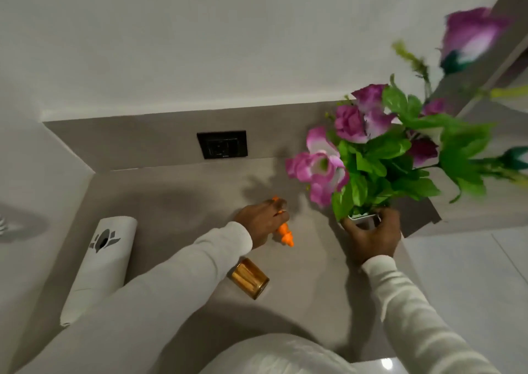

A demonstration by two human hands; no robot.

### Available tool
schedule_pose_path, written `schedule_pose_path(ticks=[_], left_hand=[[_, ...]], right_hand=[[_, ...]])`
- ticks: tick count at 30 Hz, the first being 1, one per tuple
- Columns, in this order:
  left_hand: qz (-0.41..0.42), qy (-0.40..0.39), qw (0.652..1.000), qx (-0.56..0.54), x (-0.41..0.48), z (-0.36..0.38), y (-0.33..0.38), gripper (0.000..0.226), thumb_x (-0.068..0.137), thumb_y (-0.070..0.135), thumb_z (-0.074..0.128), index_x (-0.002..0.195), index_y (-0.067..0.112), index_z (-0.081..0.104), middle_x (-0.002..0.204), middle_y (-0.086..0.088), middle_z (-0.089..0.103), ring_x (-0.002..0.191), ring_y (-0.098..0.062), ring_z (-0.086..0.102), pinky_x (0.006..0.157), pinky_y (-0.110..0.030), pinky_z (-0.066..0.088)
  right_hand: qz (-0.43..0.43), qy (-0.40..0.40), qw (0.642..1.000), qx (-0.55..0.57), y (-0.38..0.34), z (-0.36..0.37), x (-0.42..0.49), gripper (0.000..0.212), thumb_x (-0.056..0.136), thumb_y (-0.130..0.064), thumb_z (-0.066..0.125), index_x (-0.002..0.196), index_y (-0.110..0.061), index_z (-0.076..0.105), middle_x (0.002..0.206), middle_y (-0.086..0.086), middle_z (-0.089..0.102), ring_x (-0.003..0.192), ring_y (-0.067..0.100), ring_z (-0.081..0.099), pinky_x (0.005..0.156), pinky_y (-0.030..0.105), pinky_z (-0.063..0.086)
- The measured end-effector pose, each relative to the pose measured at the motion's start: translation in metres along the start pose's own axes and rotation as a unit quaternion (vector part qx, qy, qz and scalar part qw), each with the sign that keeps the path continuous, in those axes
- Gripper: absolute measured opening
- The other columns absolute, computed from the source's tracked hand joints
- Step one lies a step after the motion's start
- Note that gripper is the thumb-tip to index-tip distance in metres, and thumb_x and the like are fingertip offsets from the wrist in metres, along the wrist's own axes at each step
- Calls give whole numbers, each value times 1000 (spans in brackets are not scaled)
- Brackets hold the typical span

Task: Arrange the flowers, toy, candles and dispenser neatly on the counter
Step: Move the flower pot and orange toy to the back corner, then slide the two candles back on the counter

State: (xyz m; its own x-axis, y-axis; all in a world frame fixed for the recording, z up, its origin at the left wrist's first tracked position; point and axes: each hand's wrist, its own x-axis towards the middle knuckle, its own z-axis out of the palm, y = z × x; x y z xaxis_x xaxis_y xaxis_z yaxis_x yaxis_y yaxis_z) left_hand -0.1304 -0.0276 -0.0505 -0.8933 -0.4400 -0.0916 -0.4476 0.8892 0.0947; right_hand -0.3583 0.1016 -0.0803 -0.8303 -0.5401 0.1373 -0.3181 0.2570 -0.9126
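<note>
Flowers fill the right side of the view: a bunch of purple and white blooms with bright green leaves, some of the outer stems blurred. They stand in a small white pot, mostly hidden under the leaves, which sits at the right edge of the grey counter, close to the back right corner. The right hand is wrapped around the front of that pot, thumb on one side and fingers on the other, gripping its rim.

The left hand is closed around an orange toy in the middle of the counter. One end of the toy pokes out past the fingertips and the other, knobbly end sticks out below the palm toward the front edge; whether it touches the surface I cannot tell. Both arms wear pale long sleeves.

A gold, shiny candle holder lies on its side just beside the left forearm, nearer the front edge. A white dispenser with a dark flower-shaped mark lies flat along the left edge of the counter, partly covered by the left sleeve. A black wall socket sits in the low back panel above the rear edge.
</note>
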Motion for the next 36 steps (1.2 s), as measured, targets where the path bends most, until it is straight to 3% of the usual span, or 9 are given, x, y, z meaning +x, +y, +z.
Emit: schedule_pose_path(ticks=[3, 5, 8, 10, 13, 19, 27, 31, 36], left_hand=[[-104, 128, 973, -162, -9, 6, 11, 46, 81, 7, 56, 126, 15, 49, 138, -13, 43, 111, -36, 53, 89, -43, 50], [-247, 208, 898, -298, -5, 0, 24, 34, 80, 16, 59, 113, 15, 54, 122, -14, 50, 101, -36, 57, 86, -40, 50], [-416, 100, 804, -412, 13, -17, 34, 31, 74, 25, 68, 96, 14, 49, 100, -11, 59, 84, -36, 64, 64, -36, 55], [-429, 45, 748, -504, 24, -21, 36, 33, 71, 18, 69, 94, 13, 46, 99, -14, 64, 71, -38, 69, 48, -38, 58], [-437, 46, 703, -560, 41, -21, 31, 30, 71, 11, 69, 90, 15, 46, 100, -18, 67, 67, -41, 71, 53, -50, 60], [-439, 119, 700, -550, 82, -27, 8, 10, 78, 9, 62, 85, 11, 55, 66, 9, 69, 42, -21, 67, 42, -40, 59], [-444, 124, 702, -542, 111, -39, -8, 6, 80, 12, 64, 84, 10, 61, 79, -2, 74, 44, -21, 67, 46, -42, 60], [-445, 91, 727, -514, 90, -51, -11, 43, 71, 38, 77, 102, 16, 56, 78, -3, 63, 62, -23, 66, 47, -34, 59], [-402, 117, 825, -379, -24, -49, -28, 35, 77, 33, 73, 104, 14, 62, 99, -8, 69, 88, -23, 63, 79, -25, 45]], right_hand=[[-15, -3, 999, 50, 7, 0, 0, 73, 52, -39, 91, 111, -24, 52, 102, -5, 61, 87, -12, 60, 71, -1, 41], [-8, 6, 998, 68, 11, -1, 1, 88, 56, -21, 96, 129, -25, 48, 112, -11, 62, 99, -12, 59, 80, 7, 47], [-6, -2, 998, 69, 11, 3, 5, 91, 54, -25, 96, 131, -30, 48, 107, -26, 61, 93, -20, 57, 79, 0, 42], [1, -1, 998, 65, 7, 7, 10, 87, 51, -35, 93, 128, -31, 51, 105, -17, 67, 89, -20, 58, 75, -3, 39], [18, -12, 998, 54, 7, 15, 25, 92, 49, -42, 92, 130, -30, 51, 108, -6, 70, 90, -14, 62, 77, 2, 46], [47, -34, 997, 59, 10, 41, 68, 99, 44, -52, 95, 130, -30, 51, 110, -1, 71, 96, 16, 70, 86, 44, 59], [51, -20, 997, 46, 2, 63, 99, 111, 42, -55, 91, 137, -21, 46, 113, -4, 63, 105, 19, 66, 96, 45, 54], [45, 8, 997, 61, -10, 54, 79, 111, 55, -36, 95, 145, -15, 33, 137, 9, 52, 123, 22, 54, 107, 37, 43], [-20, -25, 991, 132, -29, 34, -23, 58, 71, -16, 87, 118, -23, 54, 93, 2, 65, 77, 5, 60, 68, 28, 53]])
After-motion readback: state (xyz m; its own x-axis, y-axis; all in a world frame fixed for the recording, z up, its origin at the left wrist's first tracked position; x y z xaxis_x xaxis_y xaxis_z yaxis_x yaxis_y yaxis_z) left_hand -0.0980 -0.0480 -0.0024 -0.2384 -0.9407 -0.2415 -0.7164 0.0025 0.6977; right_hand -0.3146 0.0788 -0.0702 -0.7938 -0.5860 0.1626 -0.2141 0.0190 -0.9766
